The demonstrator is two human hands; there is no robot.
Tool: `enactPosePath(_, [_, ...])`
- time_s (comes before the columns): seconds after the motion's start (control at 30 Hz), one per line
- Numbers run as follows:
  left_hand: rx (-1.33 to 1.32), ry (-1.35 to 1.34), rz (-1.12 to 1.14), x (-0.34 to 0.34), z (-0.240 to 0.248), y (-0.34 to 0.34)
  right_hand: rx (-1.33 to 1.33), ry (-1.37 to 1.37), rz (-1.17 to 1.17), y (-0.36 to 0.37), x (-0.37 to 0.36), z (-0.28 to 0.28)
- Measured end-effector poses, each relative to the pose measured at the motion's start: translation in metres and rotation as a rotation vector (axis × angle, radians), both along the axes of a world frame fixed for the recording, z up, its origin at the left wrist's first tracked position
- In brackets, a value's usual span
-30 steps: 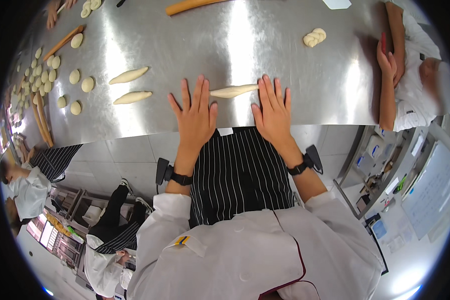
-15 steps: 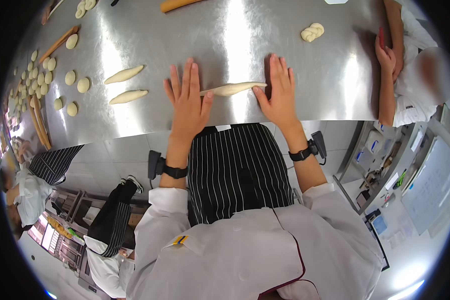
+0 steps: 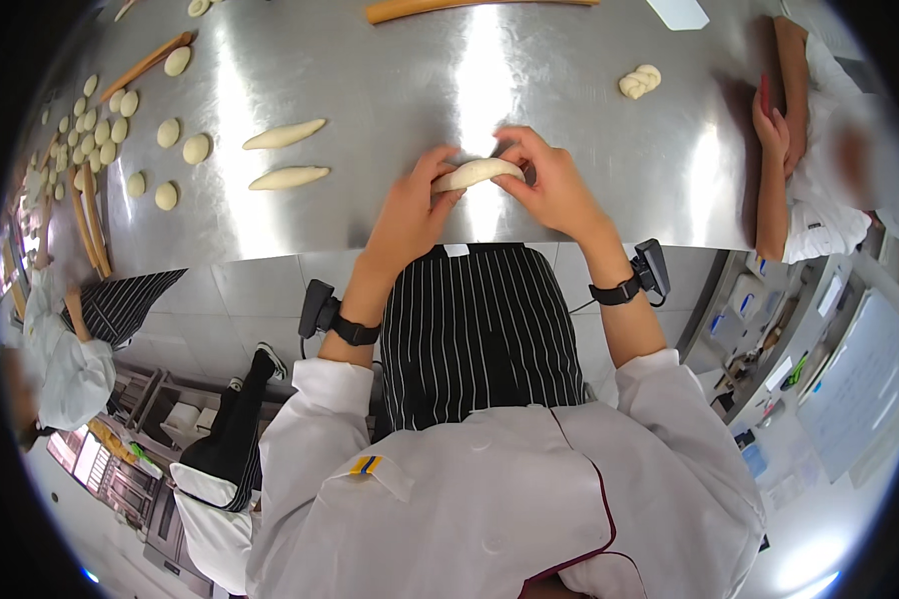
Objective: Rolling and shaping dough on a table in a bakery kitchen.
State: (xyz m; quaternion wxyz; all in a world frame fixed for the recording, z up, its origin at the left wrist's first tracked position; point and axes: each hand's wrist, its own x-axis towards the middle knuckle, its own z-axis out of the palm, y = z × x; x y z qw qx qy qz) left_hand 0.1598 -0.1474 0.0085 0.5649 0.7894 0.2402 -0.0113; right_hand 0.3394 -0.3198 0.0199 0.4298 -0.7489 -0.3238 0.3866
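Between my two hands is a short, tapered dough strip (image 3: 478,172), bowed slightly upward in the middle. My left hand (image 3: 410,208) has its fingers curled around the strip's left end. At the other end, my right hand (image 3: 554,190) pinches the dough between thumb and fingers. Two more tapered dough pieces lie to the left, an upper dough strip (image 3: 285,134) and a lower dough strip (image 3: 290,178), one in front of the other. A knotted dough piece (image 3: 639,82) rests farther off to the right.
The steel table (image 3: 390,100) carries several round dough balls (image 3: 197,149) at the left, beside wooden rolling pins (image 3: 146,66). A long wooden stick (image 3: 479,8) and a white scraper (image 3: 678,12) lie at the far side. Another person's arm (image 3: 772,190) rests at the right edge.
My hands have gone from lying flat beside the dough strip's ends to gripping them, and have come closer together. The strip now looks shorter and bowed. The view has shifted slightly.
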Motion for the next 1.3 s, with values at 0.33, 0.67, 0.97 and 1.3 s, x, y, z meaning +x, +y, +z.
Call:
enactPosePath(0.33, [-0.75,0.225,-0.078,-0.022,0.08,0.142,-0.103,0.643,0.23,0.119,0.008,0.059])
enactPosePath(0.67, [-0.18,0.061,-0.06,-0.026,0.051,0.28,0.016,0.152,0.115,0.258,-0.015,0.03])
enactPosePath(0.97, [0.251,-0.201,-0.141,-0.041,-0.018,0.298,0.012,-0.117,0.106,0.282,-0.038,-0.015])
enactPosePath(1.3, [0.454,-0.346,-0.031,-0.057,-0.032,0.282,0.085,-0.319,0.064,0.25,-0.049,-0.024])
